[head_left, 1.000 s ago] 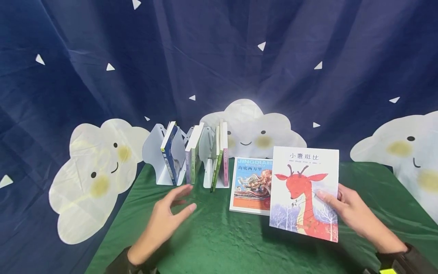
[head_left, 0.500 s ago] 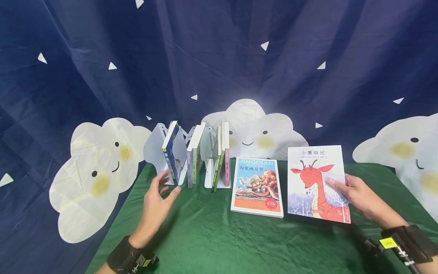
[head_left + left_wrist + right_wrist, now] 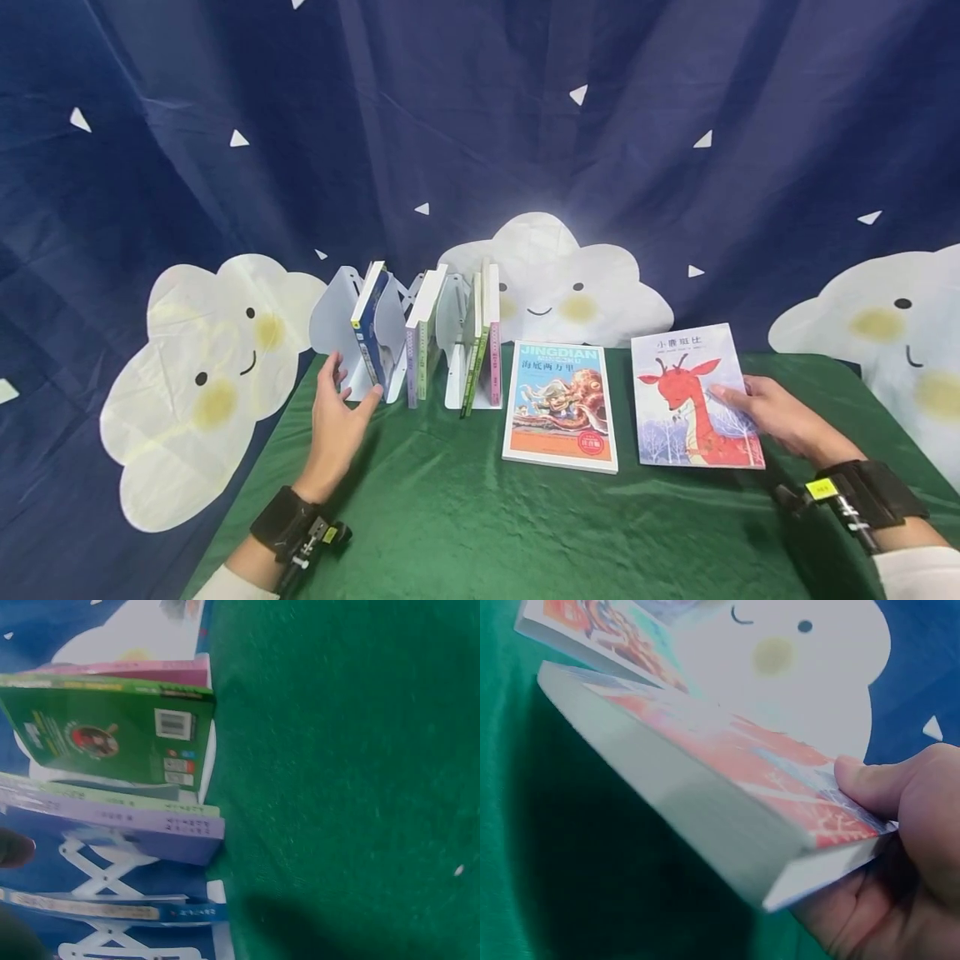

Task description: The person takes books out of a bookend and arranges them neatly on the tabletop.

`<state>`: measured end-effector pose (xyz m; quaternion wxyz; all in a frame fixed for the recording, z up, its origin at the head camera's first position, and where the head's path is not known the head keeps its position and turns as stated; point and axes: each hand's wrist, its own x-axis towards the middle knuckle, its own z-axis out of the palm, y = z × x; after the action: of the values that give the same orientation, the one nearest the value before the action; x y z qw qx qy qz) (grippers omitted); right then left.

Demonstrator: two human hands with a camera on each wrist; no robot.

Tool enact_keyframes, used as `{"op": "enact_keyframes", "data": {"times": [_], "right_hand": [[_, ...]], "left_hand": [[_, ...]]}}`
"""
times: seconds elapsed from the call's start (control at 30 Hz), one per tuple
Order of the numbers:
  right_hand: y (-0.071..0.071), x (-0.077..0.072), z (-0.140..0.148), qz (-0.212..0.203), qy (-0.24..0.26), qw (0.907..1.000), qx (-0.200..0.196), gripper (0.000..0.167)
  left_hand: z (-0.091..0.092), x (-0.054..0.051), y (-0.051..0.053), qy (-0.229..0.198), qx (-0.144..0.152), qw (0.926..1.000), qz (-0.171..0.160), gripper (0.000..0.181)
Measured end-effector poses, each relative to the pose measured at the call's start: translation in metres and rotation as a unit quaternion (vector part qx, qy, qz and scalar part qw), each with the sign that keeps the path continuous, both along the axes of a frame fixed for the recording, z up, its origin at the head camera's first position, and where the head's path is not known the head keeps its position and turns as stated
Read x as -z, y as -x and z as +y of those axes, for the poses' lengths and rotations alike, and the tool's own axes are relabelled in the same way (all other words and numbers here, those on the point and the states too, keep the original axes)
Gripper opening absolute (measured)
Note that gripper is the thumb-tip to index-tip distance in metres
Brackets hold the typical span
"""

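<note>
My right hand (image 3: 783, 417) grips a picture book with a red deer on its cover (image 3: 693, 400), thumb on the front and fingers underneath. In the right wrist view the deer book (image 3: 697, 772) is tilted, with a dark shadow on the cloth below it. My left hand (image 3: 337, 425) is at the left end of a white expandable book rack (image 3: 333, 321), thumb and fingers spread apart. It is nearest a leaning blue book (image 3: 370, 333), its thumb close to the spine; whether it touches cannot be told. The left wrist view shows that blue book's spine (image 3: 112, 906) and part of the thumb (image 3: 13, 849).
An octopus-cover book (image 3: 558, 408) lies flat on the green cloth (image 3: 480, 525), right of the rack. Purple (image 3: 412, 362), green (image 3: 474, 375) and pink (image 3: 495, 362) spines stand in the rack. A dark blue curtain (image 3: 480, 125) with cloud shapes hangs behind.
My left hand has moved left and forward to the blue book. My right hand has carried the deer book right and lower, uncovering the octopus book.
</note>
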<state>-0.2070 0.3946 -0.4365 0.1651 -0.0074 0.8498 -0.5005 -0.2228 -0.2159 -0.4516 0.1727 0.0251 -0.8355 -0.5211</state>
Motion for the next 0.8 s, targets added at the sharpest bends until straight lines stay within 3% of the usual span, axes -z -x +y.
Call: {"op": "enact_keyframes", "data": {"times": [0.3,0.67,0.8], "right_hand": [[0.014,0.008,0.011,-0.046,0.003,0.9989,-0.007,0.060],[0.023,0.003,0.009,-0.067,-0.048,0.9965,-0.013,0.053],[0.026,0.002,0.007,-0.083,-0.095,0.9920,-0.004,0.050]], "left_hand": [[0.002,0.010,0.020,-0.022,0.012,0.9991,0.034,0.091],[0.003,0.018,0.037,0.013,0.023,0.9996,0.008,0.091],[0.002,0.021,0.042,0.021,0.021,0.9995,0.008,0.085]]}}
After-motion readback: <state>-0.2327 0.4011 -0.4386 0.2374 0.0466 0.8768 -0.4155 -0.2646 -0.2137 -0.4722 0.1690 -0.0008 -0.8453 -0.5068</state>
